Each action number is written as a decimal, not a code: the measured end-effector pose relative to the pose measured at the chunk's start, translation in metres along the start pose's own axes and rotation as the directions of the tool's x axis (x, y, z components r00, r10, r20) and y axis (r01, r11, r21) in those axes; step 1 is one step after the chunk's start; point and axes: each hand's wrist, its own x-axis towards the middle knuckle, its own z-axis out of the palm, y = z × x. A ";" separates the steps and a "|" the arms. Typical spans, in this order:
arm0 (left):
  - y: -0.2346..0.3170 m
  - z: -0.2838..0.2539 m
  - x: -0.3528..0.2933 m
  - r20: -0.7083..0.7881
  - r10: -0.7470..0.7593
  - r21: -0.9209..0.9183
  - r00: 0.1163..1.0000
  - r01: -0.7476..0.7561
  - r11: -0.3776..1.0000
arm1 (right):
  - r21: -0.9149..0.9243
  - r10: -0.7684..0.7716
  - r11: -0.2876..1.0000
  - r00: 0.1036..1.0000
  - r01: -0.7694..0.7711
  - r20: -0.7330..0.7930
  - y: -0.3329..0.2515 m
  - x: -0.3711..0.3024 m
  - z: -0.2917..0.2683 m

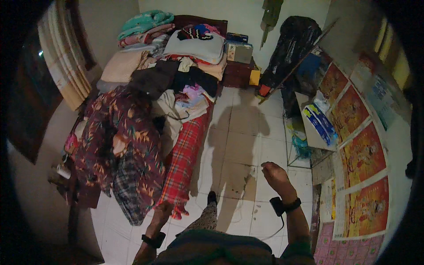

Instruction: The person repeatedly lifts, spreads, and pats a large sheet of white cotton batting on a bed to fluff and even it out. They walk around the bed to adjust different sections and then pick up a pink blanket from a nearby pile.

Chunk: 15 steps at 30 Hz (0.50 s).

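My left hand hangs low at the near corner of the bed, close to the end of a red plaid cloth. It is dim there, and I cannot make out whether its fingers touch the cloth. Out over the tiled floor, my right hand is held with loosely stretched fingers and nothing in it. Beside the plaid cloth, a dark maroon patterned cloth lies in a heap over the bed's near left part. A grey checked cloth hangs from under it. Both wrists carry black bands.
Folded clothes, blankets and a white pillow are piled on the bed's far half. A small dark red cabinet holds boxes. Along the right wall stand a large black-wrapped object and a thin-legged table with a blue-white package.
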 end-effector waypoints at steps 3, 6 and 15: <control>0.043 0.031 0.104 0.040 0.211 0.286 0.977 -0.213 0.934 | -0.066 0.047 0.997 0.997 -0.043 0.063 0.057 0.074 -0.017; 0.107 0.057 0.226 0.169 0.209 0.096 0.963 -0.227 0.969 | -0.316 -0.102 0.945 0.993 0.081 -0.050 0.133 0.113 -0.052; 0.212 0.141 0.540 0.152 0.282 0.188 0.947 -0.308 0.933 | 0.075 0.577 0.816 0.799 -0.573 -0.173 0.370 0.235 -0.134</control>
